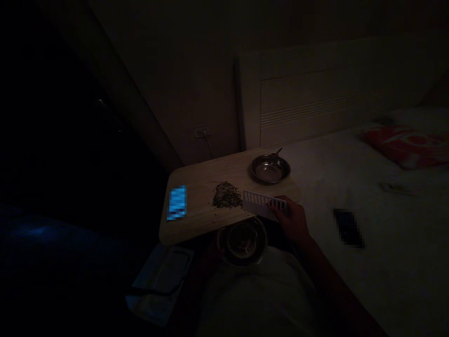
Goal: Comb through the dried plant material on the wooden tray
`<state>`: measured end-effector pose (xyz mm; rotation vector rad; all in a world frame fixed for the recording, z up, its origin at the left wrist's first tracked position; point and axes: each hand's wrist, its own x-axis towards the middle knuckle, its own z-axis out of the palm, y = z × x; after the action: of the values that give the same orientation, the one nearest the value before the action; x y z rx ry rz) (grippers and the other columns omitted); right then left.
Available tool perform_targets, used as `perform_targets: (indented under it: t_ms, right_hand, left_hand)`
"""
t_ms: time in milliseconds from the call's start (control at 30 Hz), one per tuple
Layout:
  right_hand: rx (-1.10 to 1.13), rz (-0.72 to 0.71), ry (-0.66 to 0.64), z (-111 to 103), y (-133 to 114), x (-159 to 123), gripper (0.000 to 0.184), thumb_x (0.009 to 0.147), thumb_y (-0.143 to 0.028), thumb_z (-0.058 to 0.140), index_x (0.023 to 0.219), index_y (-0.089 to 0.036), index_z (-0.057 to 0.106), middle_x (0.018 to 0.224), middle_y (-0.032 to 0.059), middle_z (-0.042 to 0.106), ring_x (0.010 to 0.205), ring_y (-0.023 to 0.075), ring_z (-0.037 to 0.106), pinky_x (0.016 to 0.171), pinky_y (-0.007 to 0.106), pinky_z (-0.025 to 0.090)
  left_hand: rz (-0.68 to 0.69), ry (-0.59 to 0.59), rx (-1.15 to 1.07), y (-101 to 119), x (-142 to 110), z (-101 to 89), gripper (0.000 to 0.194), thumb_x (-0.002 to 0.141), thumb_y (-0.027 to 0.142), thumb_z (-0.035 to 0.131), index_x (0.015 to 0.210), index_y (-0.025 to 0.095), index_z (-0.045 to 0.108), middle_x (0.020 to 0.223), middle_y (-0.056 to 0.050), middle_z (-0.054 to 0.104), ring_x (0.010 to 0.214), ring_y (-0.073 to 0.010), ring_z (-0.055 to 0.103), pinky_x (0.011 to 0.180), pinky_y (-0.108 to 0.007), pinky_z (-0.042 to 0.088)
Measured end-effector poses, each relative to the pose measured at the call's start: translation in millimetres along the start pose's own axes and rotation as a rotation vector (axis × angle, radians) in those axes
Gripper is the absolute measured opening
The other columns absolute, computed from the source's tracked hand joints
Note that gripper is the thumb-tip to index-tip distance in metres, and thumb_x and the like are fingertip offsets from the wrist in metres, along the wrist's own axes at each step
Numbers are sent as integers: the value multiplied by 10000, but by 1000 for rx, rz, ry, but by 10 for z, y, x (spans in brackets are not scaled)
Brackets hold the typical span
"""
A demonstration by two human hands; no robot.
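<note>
My right hand (291,217) is closed around one end of a white slotted plastic piece (261,202). Its other end reaches the right side of a pile of small dark and pale seeds or grains (227,195) on the light wooden tabletop (199,180). Just below the table's front edge, a shiny metal bowl (242,239) is held at my lap. My left hand (214,252), very dim, grips the bowl's left rim; most of its fingers are lost in shadow. Some pale bits show in the bowl.
A second metal bowl (271,169) stands at the table's back right, with a handle sticking up behind it. A lit blurred screen (177,202) lies left. The bed (379,276) carries a dark blurred object (349,228) and a red package (403,145). A pale container (161,281) stands lower left.
</note>
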<state>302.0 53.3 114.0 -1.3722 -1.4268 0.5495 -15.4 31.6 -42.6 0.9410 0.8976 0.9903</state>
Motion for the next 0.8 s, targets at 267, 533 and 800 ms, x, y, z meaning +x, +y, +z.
perform_targets:
  t_ms: [267,533,800]
  right_hand:
    - [-5,18,41,49,49,-4,222,853,-391,642,939,-191,692,820,52,740,712,212,668,644,297,508]
    - [37,60,70,102,84,-2,230,845,-392,661,934,-182,691,841,59,749,727,213,675,647,291,503]
    - [96,72,35,141,128,26,237,839,-404,650,914,-181,685,828,54,741,726,209,660,648,291,498]
  left_hand:
    - [-25,-30,9,133,-17,107,754,731,399,798,1428,286,533,1558,-62,446,1501,-360,217,1237,-512,130]
    - [-24,-16,-71,224,-26,209,727,682,404,831,1359,264,605,1511,-84,509,1480,-387,268,1225,-525,164]
    - [2,-17,-76,173,-17,186,715,684,385,839,1351,257,613,1502,-95,520,1484,-382,255,1225,-527,151]
